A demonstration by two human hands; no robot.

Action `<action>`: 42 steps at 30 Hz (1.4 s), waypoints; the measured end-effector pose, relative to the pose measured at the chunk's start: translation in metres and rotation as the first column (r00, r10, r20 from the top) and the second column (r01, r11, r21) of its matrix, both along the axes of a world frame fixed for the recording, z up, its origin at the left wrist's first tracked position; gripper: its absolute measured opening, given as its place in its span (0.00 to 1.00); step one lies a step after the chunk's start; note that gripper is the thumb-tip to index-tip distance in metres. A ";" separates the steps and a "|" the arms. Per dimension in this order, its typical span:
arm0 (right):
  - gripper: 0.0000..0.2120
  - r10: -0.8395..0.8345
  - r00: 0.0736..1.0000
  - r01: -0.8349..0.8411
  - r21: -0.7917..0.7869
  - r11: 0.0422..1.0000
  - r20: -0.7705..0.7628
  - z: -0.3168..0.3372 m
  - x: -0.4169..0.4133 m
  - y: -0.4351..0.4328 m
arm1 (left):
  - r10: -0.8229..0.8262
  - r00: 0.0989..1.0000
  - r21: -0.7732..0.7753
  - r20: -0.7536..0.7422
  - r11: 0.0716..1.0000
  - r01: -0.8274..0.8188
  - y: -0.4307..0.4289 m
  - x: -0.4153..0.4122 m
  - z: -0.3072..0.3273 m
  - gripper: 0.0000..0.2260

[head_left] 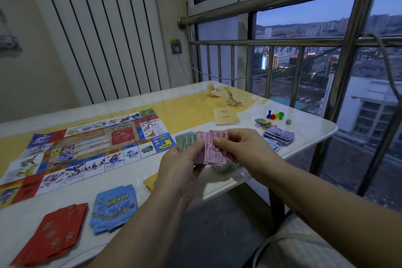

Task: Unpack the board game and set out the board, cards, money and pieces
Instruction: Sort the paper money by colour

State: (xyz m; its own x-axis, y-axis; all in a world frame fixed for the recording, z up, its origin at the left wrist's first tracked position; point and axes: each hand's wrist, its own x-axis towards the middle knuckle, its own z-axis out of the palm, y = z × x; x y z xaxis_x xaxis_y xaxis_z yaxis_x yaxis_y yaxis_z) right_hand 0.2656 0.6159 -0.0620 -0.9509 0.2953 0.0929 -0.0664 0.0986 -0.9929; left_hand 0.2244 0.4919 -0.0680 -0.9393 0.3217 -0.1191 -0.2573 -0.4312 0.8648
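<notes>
Left hand (180, 167) and right hand (241, 148), fingers (220, 142) tight on pink notes (214, 152), above table edge (230, 183).

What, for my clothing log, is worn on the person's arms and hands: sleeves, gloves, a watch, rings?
Nothing that shows. The left hand and right hand are bare, with no gloves and no rings on the fingers in view. Both forearms are uncovered right to the frame's edge. No sleeve, watch, bracelet or strap is visible on them.
</notes>
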 end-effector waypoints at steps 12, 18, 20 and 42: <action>0.07 0.024 1.000 -0.025 0.206 0.978 0.006 0.012 -0.001 0.007 | 0.004 0.996 -0.074 -0.086 0.997 -0.011 -0.001 0.000 0.003 0.03; 0.16 0.019 0.996 0.019 0.409 0.912 -0.090 0.021 0.000 0.008 | -0.015 0.990 -0.140 -0.139 0.990 -0.005 -0.001 0.001 0.003 0.04; 0.17 0.043 0.992 0.014 0.438 0.899 -0.119 0.023 0.000 0.007 | -0.016 0.989 -0.144 -0.147 0.990 -0.005 0.000 0.000 0.004 0.03; 0.16 -0.173 0.968 -0.061 0.841 0.537 0.181 0.001 -0.025 0.061 | -0.063 0.972 0.128 0.227 0.991 0.034 0.001 -0.003 0.012 0.10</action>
